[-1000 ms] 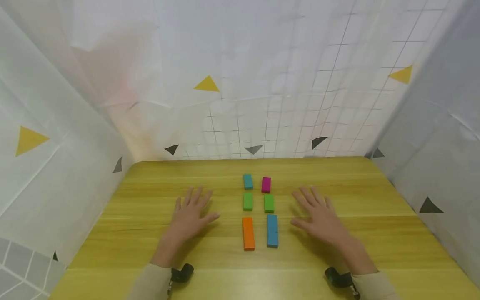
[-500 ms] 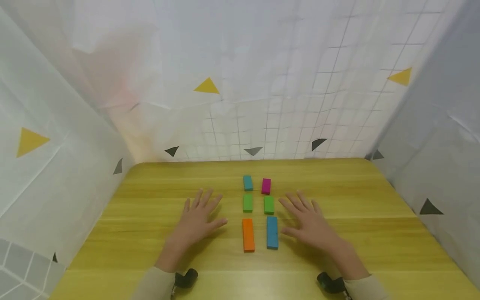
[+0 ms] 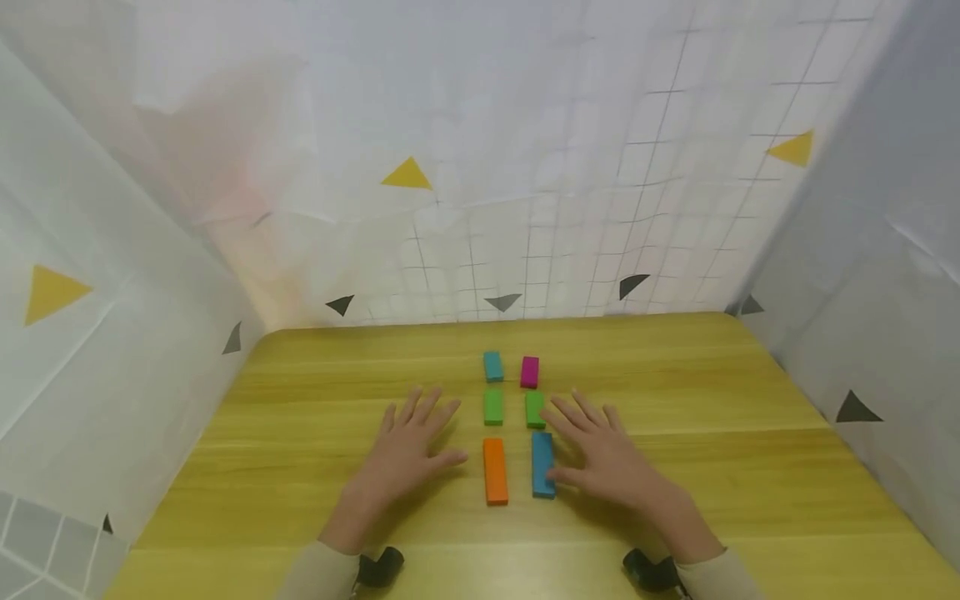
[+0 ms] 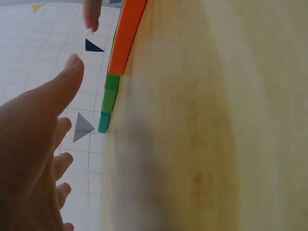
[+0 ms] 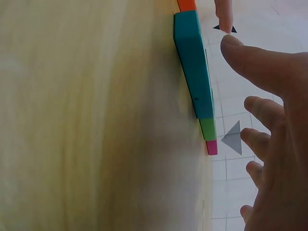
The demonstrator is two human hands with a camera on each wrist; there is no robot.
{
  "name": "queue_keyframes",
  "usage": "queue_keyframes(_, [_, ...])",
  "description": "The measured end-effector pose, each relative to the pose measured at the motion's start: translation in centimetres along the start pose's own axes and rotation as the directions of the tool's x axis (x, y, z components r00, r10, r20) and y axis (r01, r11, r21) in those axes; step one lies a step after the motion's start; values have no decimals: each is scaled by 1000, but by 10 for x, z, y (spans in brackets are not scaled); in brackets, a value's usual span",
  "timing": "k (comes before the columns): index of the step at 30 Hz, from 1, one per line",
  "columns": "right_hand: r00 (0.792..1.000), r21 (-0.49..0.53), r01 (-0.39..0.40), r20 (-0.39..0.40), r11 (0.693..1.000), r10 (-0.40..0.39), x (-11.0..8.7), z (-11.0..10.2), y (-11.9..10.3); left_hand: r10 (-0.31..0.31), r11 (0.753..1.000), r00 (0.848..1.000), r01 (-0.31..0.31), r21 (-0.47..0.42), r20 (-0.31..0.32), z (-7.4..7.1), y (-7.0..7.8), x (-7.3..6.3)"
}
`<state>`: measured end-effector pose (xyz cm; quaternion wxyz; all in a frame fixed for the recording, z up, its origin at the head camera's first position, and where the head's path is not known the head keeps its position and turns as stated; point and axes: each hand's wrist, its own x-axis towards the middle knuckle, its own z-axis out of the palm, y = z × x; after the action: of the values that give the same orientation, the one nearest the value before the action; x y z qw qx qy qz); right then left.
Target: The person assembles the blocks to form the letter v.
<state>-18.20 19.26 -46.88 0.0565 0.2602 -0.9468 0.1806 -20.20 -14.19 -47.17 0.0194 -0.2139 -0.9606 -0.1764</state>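
Left hand (image 3: pixel 401 457) and right hand (image 3: pixel 609 462) hover wide-fingered above the table (image 3: pixel 675 367); the head view's lower centre shows an orange block (image 3: pixel 495 472) and, partly hidden by the right hand, a blue block (image 3: pixel 542 461).

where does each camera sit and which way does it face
Head: on the person's head, facing forward and down at the wooden tabletop; left hand, right hand and sleeves show.
Left wrist: on that wrist, looking along the orange block; left thumb and fingers show.
Right wrist: on that wrist, looking along the long blue block; right thumb and fingers show.
Shared: both wrist views catch the orange block and the opposite hand's fingertips.
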Motion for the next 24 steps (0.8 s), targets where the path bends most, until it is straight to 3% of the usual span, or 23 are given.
queue_keyframes(9, [1000, -26, 5, 4, 1000, -5, 1, 3, -4, 64, 997, 998, -64, 36, 3, 5, 13, 2])
queue_keyframes(24, [998, 11, 14, 60, 1000, -15, 3, 4, -9, 147, 988, 985, -151, 36, 89, 8, 29, 2])
